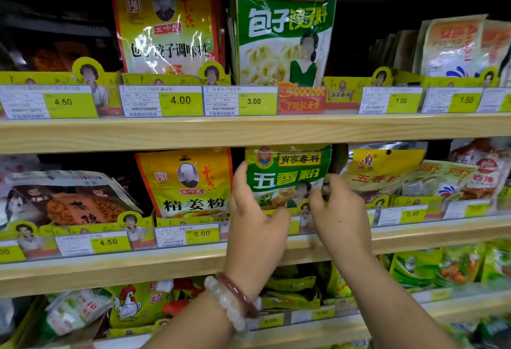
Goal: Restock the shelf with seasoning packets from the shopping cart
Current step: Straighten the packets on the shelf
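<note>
Three wooden shelves show, one above another. On the middle shelf [193, 263], behind its front edge, a green seasoning packet [287, 174] stands upright, just under the top shelf [249, 130]. Both hands are on it. The left hand [254, 224] grips its left edge, the thumb up along the side and the fingers hidden behind the packet. The right hand [340, 210] pinches its right edge with curled fingers [327, 182]. On the left wrist sit two bracelets: a white beaded bracelet [226, 301] and a dark red bangle [240, 290].

Left of the green packet stands one yellow ginger powder packet [185, 182]; to the right, one yellow five-spice packet [384, 166] leans back. On the top shelf two large packets stand side by side: a yellow dumpling seasoning packet [166, 25] and a green dumpling seasoning packet [284, 25]. Five readable price tags [179, 100] line the top shelf's front edge, three the middle shelf's. The bottom shelf [304, 332] holds a chicken-printed packet [132, 304], among others too blurred to count.
</note>
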